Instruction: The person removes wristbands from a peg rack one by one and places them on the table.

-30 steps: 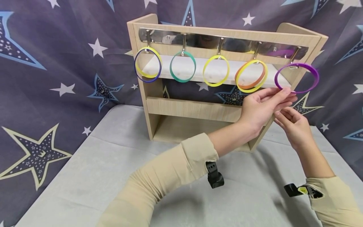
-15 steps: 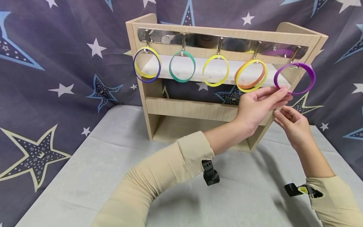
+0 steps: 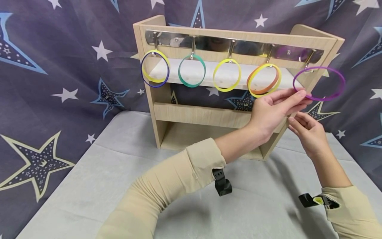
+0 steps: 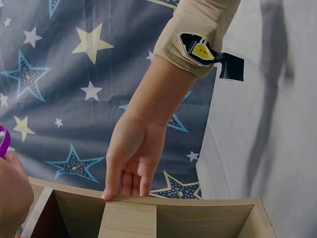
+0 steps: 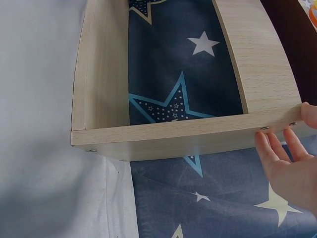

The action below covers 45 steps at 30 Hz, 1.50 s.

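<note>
In the head view my left hand (image 3: 270, 111) pinches the lower left of a thin purple ring (image 3: 325, 99) between thumb and fingers. The ring's upper left side overlaps the tip of the rightmost metal hook (image 3: 310, 59). Below it, my right hand (image 3: 311, 136) holds the right side panel of a wooden shelf (image 3: 203, 114). In the right wrist view, that hand's thumb lies on the panel's front edge (image 5: 198, 124) and the fingers lie against its outer face. Only part of my left hand (image 4: 12, 198) and the ring (image 4: 5, 141) shows in the left wrist view.
Other rings hang from the hooks: yellow and blue together, a green ring (image 3: 192, 85), a yellow ring (image 3: 226, 89), and yellow with orange. A shiny metal strip (image 3: 209, 42) bears the hooks. The shelf stands on a grey cloth (image 3: 119, 172) before a star-patterned curtain (image 3: 74, 109).
The purple ring swung slightly left, then right, and now is turned so its band looks thinner and wider across. My left hand shifted slightly with it; the right hand stayed on the panel.
</note>
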Motion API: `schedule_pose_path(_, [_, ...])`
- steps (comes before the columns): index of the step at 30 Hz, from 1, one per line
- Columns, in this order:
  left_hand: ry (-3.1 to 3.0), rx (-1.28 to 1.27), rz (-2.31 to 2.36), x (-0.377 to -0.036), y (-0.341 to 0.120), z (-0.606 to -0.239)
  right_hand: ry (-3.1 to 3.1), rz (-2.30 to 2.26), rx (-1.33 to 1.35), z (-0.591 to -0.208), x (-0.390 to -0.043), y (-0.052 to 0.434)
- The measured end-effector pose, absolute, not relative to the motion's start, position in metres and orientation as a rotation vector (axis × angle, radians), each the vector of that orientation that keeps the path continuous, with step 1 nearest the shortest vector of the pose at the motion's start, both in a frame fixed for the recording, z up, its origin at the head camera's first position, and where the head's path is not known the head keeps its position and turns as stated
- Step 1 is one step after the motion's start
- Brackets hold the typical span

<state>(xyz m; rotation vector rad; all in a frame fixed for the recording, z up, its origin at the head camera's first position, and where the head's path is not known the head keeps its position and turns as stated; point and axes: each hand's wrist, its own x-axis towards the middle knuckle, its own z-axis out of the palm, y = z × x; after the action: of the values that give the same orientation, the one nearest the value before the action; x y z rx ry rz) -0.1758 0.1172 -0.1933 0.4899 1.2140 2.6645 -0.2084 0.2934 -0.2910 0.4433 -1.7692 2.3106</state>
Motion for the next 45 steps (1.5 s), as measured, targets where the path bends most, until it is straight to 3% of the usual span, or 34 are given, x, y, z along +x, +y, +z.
schedule_pose_path(27, [1.331, 0.515, 2.522, -0.184, 0.086, -0.225, -1.748, 2.338, 0.466, -0.291, -0.209, 0.293])
schedule_pose_path(45, [1.465, 0.34, 2.332, -0.179, 0.069, -0.247, -1.841, 2.232, 0.364, -0.291, -0.21, 0.295])
